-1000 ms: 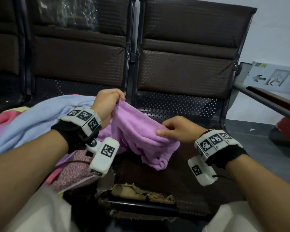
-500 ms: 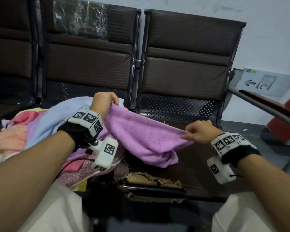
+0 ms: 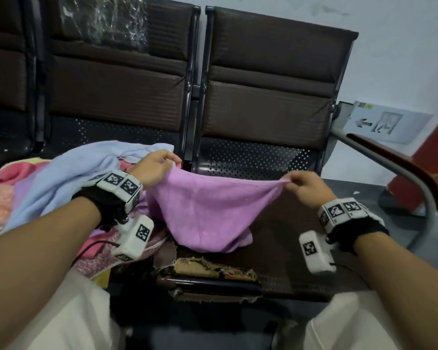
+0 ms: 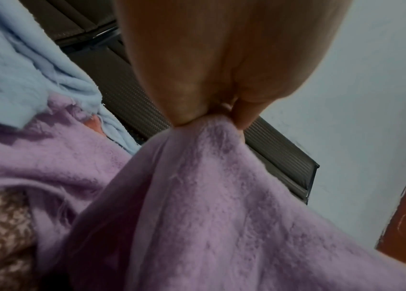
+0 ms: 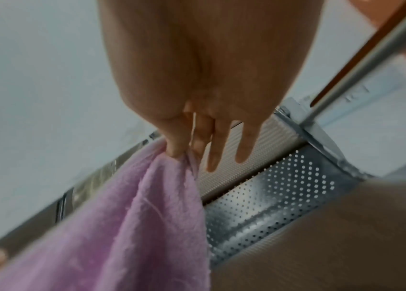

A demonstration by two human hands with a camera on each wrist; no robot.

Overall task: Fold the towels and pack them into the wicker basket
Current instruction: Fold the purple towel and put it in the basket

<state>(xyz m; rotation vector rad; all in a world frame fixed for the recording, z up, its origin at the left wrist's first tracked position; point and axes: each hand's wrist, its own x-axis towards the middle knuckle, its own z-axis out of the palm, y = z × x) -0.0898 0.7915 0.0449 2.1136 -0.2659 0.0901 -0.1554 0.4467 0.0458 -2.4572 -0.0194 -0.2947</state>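
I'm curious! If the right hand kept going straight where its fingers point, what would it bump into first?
Probably the chair back: in the right wrist view, the right hand, pinching the purple towel, points its free fingers at it. Depth is unclear.

A row of dark brown padded chairs (image 3: 268, 79) with perforated metal lower backs is seen against a pale wall (image 3: 402, 46). Crinkled clear plastic (image 3: 104, 20) is draped on the left chair's backrest, and torn seat padding (image 3: 213, 270) is exposed at the front edge. A direction sign (image 3: 384, 123) is fixed low on the wall, beside a grey metal armrest (image 3: 395, 170).
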